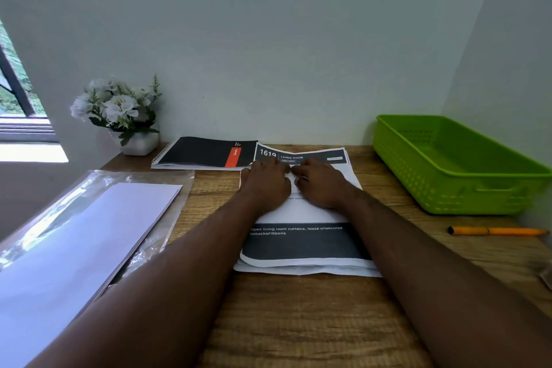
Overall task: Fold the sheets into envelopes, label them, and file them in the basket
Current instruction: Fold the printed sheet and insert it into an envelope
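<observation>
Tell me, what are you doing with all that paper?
A person is working at a wooden desk. Both hands, left hand and right hand, press on the top printed sheet of a small stack, near its far end. The green basket to the right looks empty, and the orange pen lies untouched. Nothing looks filed yet.

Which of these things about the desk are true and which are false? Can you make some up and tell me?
1. Both hands, left and right, rest on the printed sheet. True.
2. The green basket is full of envelopes. False: nothing shows inside it.
3. The orange pen lies on the desk near the basket. True.
4. The right hand holds the pen. False: the pen lies alone.
5. The flowers stand left of the black notebook. True.
</observation>
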Tool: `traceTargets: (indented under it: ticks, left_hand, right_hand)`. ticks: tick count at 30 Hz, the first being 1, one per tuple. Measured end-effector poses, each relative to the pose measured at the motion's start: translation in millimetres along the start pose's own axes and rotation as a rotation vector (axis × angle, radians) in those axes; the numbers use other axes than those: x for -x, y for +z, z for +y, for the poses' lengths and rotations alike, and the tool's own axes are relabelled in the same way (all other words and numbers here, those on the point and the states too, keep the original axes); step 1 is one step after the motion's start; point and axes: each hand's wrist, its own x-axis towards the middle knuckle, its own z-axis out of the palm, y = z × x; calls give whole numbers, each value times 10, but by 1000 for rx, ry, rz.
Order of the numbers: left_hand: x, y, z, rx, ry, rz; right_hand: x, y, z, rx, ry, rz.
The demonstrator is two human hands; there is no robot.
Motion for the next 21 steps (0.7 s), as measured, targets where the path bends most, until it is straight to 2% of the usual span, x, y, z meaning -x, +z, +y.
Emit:
traceTargets:
  ticks: [10, 18, 21]
  left_hand:
    - [27, 5, 29, -85, -3, 10]
    - [51, -22, 28, -52, -27, -32]
    - [48, -43, 32, -75, -20, -65]
  right_hand:
    - [56, -18, -120, 75, 90, 62]
    - [280, -316, 340, 139, 345, 115]
    - [319, -344, 344, 257, 387, 143]
